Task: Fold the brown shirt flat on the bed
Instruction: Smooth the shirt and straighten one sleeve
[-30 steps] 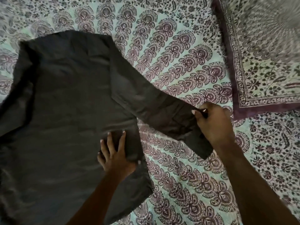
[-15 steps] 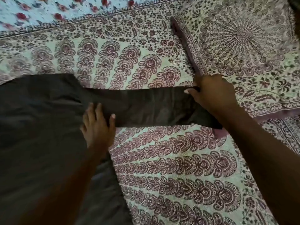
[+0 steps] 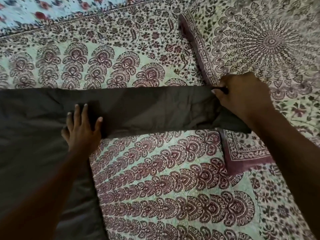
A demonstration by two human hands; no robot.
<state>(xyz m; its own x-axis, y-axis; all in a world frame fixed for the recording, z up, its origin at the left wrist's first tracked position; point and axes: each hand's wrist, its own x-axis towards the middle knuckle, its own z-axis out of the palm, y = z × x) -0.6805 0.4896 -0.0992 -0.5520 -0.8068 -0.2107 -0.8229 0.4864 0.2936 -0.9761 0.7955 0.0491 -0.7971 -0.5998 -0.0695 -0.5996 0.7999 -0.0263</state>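
Note:
The dark brown shirt (image 3: 34, 129) lies spread on the bed at the left. Its long sleeve (image 3: 155, 108) stretches straight out to the right across the patterned bedspread (image 3: 164, 179). My left hand (image 3: 83, 127) rests flat with fingers apart on the shirt where the sleeve joins the body. My right hand (image 3: 242, 97) pinches the sleeve's cuff end and holds it taut over the edge of a pillow. Part of the cuff is hidden under my right wrist.
A patterned pillow (image 3: 268, 49) with a maroon border lies at the upper right, its corner under the sleeve end. A second cloth with red flowers (image 3: 43, 13) shows at the top left. The bedspread extends bare below the sleeve.
The sleeve went from hanging diagonally to stretched straight to the right. My right hand carried the cuff up to the pillow. My left hand shifted up to the sleeve's base.

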